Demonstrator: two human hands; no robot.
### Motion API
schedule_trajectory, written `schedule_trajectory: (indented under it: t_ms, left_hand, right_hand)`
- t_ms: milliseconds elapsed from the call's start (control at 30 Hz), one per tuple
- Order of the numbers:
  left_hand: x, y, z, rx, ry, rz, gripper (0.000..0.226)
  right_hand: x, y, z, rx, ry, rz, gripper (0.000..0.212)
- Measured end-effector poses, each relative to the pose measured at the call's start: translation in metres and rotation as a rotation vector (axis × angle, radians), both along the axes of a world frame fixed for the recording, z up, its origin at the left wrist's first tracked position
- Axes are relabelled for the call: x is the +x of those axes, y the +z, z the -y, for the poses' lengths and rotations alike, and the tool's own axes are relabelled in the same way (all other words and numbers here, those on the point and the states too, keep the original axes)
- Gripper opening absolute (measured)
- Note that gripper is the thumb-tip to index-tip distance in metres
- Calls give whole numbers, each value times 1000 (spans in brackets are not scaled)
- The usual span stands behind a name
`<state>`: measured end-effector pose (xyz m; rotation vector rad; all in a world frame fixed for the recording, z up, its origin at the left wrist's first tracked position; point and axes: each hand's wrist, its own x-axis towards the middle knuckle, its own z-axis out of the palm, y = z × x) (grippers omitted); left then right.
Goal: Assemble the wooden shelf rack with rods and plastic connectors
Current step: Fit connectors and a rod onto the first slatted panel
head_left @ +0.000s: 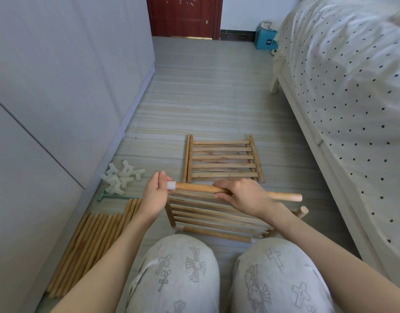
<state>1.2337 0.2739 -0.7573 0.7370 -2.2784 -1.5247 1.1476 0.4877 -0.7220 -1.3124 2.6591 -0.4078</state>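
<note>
Round light-brown wooden rod [282,196]: held level above slatted wooden shelf panel [214,215], over the knees. Right hand [240,196] wraps its middle; left hand [154,195] pinches white plastic connector [171,185] at its left end. Spare white connectors [121,178] heaped on floor, left.

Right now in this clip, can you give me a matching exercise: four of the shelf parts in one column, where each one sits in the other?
Things:
1. Pile of white plastic connectors
2. Bundle of loose round wooden rods
3. Flat slatted wooden shelf panel
4. Thick round wooden rod with a white plastic connector on its end

Places:
A. Held in both hands
B. On the floor ahead of the hands
C. By the cabinet, beyond the rod bundle
D. On the floor beside the left forearm

Pairs: 1-C, 2-D, 3-B, 4-A
</note>
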Motion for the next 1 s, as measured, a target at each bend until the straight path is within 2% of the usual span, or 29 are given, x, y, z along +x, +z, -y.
schedule_trajectory:
  t_ms: [200, 400, 533, 600, 700, 767, 867, 1000]
  left_hand:
    - [3, 0, -2, 17, -2, -3, 31]
    - [8, -1, -8, -68, 69, 55, 32]
    - [-2, 7, -8, -105, 82, 70, 33]
    - [-7, 7, -7, -74, 102, 68, 33]
    - [-10, 4, -6, -31, 129, 68, 34]
    - [-12, 3, -4, -12, 141, 58, 35]
    - [-15, 2, -5, 11, 121, 36, 32]
    - [-12, -4, -5, 76, 93, -10, 27]
  right_hand:
    - [3, 3, -1, -11, 25, -6, 27]
    - [-5, 14, 7, 72, 6, 188, 21]
    - [-4, 19, 17, 109, -21, 77, 29]
    - [0, 22, 17, -3, 7, -10, 32]
    - [6, 21, 4, -186, 74, -154, 21]
    - [9, 12, -8, -142, 64, -148, 22]
    - [10, -14, -17, 31, 50, -84, 30]
    - [9, -33, -11, 66, 10, -261, 47]
